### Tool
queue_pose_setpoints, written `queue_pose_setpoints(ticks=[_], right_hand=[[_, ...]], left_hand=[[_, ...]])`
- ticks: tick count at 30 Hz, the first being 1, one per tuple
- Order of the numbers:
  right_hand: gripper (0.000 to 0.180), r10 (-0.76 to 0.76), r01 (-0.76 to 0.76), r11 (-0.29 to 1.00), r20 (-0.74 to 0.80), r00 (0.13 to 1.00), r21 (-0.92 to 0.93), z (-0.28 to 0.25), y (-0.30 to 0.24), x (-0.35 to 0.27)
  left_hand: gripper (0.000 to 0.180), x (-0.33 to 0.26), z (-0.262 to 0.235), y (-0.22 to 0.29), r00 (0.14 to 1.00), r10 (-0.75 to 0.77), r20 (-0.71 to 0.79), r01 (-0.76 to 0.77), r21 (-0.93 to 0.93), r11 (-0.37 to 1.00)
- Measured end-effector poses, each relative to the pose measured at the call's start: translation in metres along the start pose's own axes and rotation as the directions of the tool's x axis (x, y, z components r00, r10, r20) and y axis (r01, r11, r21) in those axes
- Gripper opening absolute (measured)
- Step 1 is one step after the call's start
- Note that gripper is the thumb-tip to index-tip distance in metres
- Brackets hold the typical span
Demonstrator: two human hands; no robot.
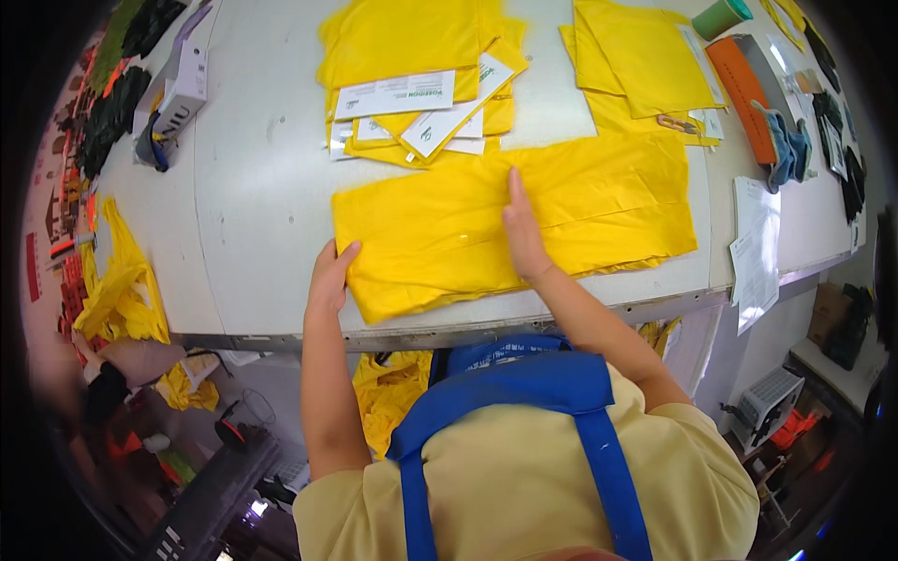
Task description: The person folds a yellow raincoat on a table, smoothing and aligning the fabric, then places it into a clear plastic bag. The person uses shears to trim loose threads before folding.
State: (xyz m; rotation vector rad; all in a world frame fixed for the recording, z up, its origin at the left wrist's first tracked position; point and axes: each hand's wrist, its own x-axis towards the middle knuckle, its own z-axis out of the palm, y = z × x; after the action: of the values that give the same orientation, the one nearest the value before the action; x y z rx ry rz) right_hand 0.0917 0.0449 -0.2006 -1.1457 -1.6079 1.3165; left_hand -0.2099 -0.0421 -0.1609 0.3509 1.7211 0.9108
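A long folded piece of yellow cloth (pixel 430 234) lies crosswise along the near edge of the table, with a few creases and a seam line running along it. My left hand (pixel 329 275) has hold of its left end, the thumb on top and the other fingers partly hidden at the edge. Near the middle of the cloth, my right hand (pixel 524 229) rests on edge against the surface, its fingers stretched out together and nothing in them. Just beyond lies a stack of folded yellow cloth packs (pixel 402 42) with white printed cards (pixel 395 94).
A second yellow stack (pixel 645 65) lies far right, with orange-handled scissors (pixel 678 123) on it. Further right are an orange box (pixel 742 98), a blue cloth (pixel 786 145) and papers (pixel 756 243). A white box (pixel 182 89) stands far left; yellow fabric (pixel 122 280) hangs over the left edge.
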Motion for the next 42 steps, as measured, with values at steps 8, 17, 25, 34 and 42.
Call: queue_pose_setpoints(ticks=[8,17,25,34,42], right_hand=[[0.059,0.266,-0.163,0.66,-0.025,0.964,0.733,-0.013,0.016,-0.004],[0.053,0.307,-0.127,0.049,0.106,0.946,0.991,-0.061,0.012,-0.025],[0.049,0.161,-0.053,-0.196,0.085,0.983,0.979,-0.076,0.029,-0.014],[0.037,0.604,-0.314,0.453,-0.028,0.796,0.834,-0.109,-0.006,-0.074],[0.061,-0.208,-0.155,0.745,-0.447,0.87,-0.649,-0.248,-0.045,-0.046]], left_hand=[[0.061,-0.119,0.178,0.124,0.83,0.36,0.426,-0.131,-0.478,0.869],[0.048,-0.026,0.486,0.011,0.794,0.28,0.541,-0.409,0.134,0.903],[0.067,-0.094,0.289,0.014,0.163,0.723,0.671,-0.974,0.225,0.011],[0.084,-0.072,0.264,-0.073,0.668,0.618,0.415,-0.743,0.331,0.581],[0.068,-0.033,0.207,-0.036,0.821,0.354,0.448,-0.486,0.221,0.846]])
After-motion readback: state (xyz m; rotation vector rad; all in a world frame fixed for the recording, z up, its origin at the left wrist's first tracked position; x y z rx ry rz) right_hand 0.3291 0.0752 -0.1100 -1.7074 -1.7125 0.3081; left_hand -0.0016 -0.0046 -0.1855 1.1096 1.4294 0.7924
